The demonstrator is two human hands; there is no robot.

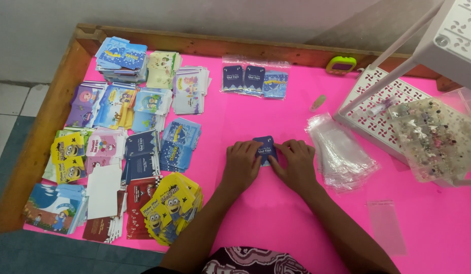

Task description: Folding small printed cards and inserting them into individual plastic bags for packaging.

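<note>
Both hands sit close together mid-table on a small dark blue card (265,147). Left hand (241,163) lies half-curled, fingertips pressing the card's left edge; right hand (296,161) is curled the same way on the right edge, thumb and forefinger pinching it. Card lies flat on the pink table top (276,213), mostly covered by fingers, so whether it's being folded or slid into a sleeve can't be told from this angle.

Risks, as I judge them:
- Card is thin and gripped only at its edges; uneven pressure btwn the two hands could crease or skew it.
- The loose heap of clear plastic sleeves (342,152) lies just beside the right hand; a sideways wrist move could fan them out or knock some toward the table edge. One single sleeve (387,226) already lies apart near the right forearm, easy to drag w/ the arm.
- The yellow cartoon card stack (172,205) leans fanned near the left forearm; an elbow nudge could spill it.

Surface & room: bright pink sheet in a raised wooden frame (53,116). Left half holds many card stacks (139,101) in rows; three dark blue cards in a clear packet (254,80) lie at the back. Right side has a white perforated rack (377,109) and a clear bag of small trinkets (433,134). Grey tiled floor and pale wall beyond.
</note>
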